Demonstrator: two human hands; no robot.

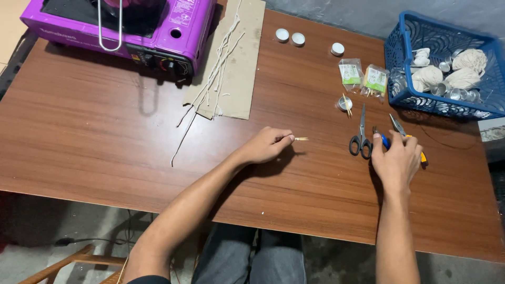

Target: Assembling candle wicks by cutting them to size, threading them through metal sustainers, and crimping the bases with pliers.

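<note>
Left hand (267, 145) pinching small sticks (301, 139), right hand (395, 159) closed over pliers (407, 138); blue basket (400, 79) of string balls (427, 77), metal cups (455, 94).

The right hand (395, 160) covers most of the pliers (401, 138) just right of the scissors (360, 138), so the grip cannot be seen. The thing pinched in the left hand (269, 145) is too small to tell. Far left of the scissors, the purple stove (173, 31) is cut off at the top edge.
</note>
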